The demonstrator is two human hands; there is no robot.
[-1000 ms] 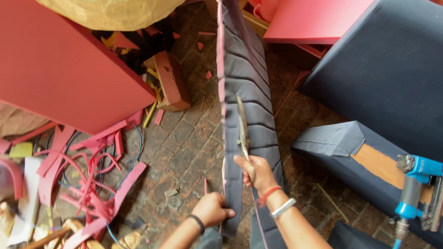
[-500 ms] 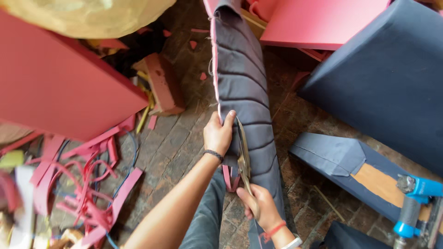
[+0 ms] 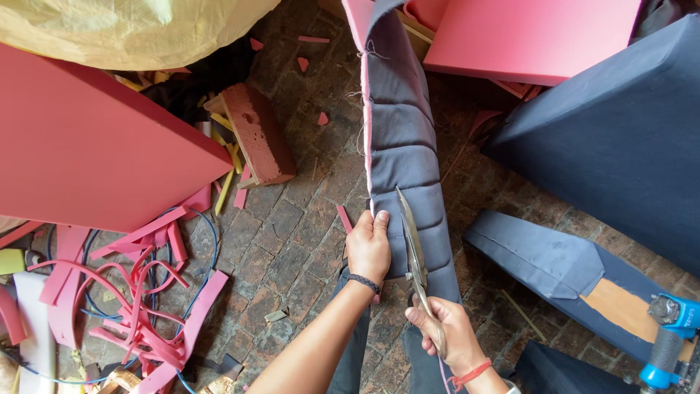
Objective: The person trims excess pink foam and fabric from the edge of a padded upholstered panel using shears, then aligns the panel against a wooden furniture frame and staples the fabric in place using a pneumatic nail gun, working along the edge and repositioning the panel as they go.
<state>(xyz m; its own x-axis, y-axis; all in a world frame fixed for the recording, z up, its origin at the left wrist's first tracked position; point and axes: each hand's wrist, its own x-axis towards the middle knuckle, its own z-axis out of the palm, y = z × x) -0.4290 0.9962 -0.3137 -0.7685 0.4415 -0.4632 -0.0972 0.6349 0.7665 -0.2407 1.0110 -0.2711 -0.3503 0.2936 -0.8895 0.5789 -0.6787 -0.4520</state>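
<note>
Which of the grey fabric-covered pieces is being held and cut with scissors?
The long, narrow quilted panel with pink foam along its edge, standing upright in the middle. The left hand grips it; the right hand holds scissors against it.

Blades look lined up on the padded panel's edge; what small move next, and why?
Probably close the scissors for one short snip. The right hand holds them pointing up along the grey quilted panel, and the left hand pinches its pink foam edge beside the blades.

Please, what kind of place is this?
Probably an upholstery workshop. The right hand holds scissors beside a quilted grey fabric panel backed with pink foam; pink foam offcuts litter the brick floor.
</note>
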